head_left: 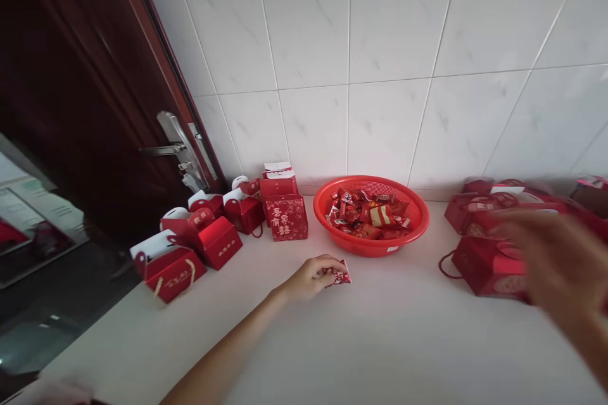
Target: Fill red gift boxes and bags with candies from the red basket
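Note:
My left hand (314,275) is closed on a small red-and-white candy packet (339,274) at the tabletop, with fingers partly covering it. Just behind it stands a red plastic basket (327,233) holding wrapped candies (354,212) in red wrappers. On the right, my right hand (560,259) is smeared by motion and passes in front of the red gift boxes. Its fingers are too blurred to read. The nearest of those is a closed red gift box (489,269) with a cord handle. Whether the hand touches it cannot be seen.
Several red gift boxes (175,272), some with lids up, stand at the left of the white table (380,342). Beside them is a patterned red box (287,218). More boxes (460,212) crowd the right. A tiled wall (389,126) and dark door (109,76) border the table.

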